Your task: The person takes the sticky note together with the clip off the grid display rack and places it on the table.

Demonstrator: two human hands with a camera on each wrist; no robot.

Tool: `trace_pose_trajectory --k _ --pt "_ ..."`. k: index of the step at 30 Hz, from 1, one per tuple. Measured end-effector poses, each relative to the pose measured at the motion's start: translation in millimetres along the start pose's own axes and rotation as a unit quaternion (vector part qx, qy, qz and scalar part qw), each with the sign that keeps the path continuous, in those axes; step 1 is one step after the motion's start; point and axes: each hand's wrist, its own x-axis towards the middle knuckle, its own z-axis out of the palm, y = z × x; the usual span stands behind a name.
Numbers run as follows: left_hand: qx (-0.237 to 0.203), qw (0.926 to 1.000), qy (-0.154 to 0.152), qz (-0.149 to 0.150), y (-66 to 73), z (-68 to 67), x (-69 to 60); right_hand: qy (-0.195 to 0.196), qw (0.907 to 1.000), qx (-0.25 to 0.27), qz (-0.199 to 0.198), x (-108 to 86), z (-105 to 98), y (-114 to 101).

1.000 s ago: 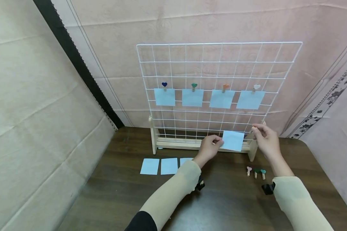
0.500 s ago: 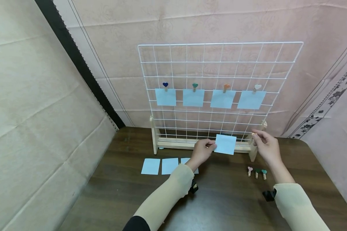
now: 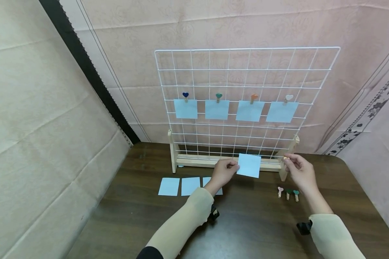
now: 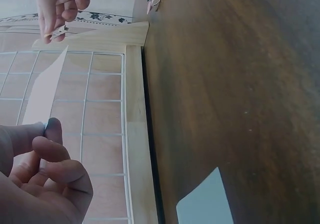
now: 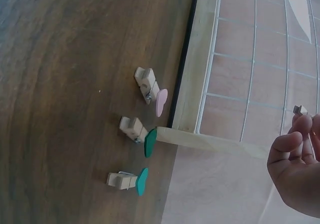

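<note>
The left hand [image 3: 224,172] pinches the left edge of a light blue square note [image 3: 249,165], held before the lower part of the white wire grid [image 3: 230,69]. In the left wrist view the left hand [image 4: 45,179] has thumb and finger on the note's near end [image 4: 42,96]. To the right of the note, apart from it, the right hand [image 3: 301,172] pinches a small wooden clip, whose tip [image 5: 299,110] shows above the fingers in the right wrist view. Four blue notes hang in a row on the grid, each under a heart clip, such as the dark blue one [image 3: 185,95].
Three blue notes lie on the brown table [image 3: 142,216], the leftmost [image 3: 169,186] in full view, the third partly behind the left arm. Pink [image 5: 161,102], green [image 5: 150,142] and teal [image 5: 142,181] heart clips lie at the right. The grid stands on wooden feet [image 3: 173,153].
The left hand has moved the note left and down, away from the right end of the grid. The right hand has come slightly lower with its clip.
</note>
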Motion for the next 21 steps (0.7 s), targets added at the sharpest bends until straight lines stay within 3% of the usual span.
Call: trace_pose_trajectory --k 7,21 --pt "-0.006 0.9999 0.005 -0.009 -5.2 -1.0 -4.7 -0.010 0.9999 -0.003 -0.005 -5.5 -6 6" --pt "-0.007 0.9993 0.006 -0.035 -16.5 -8.8 -15.5 -0.043 0.9985 0.000 0.033 -15.1 -16 13"
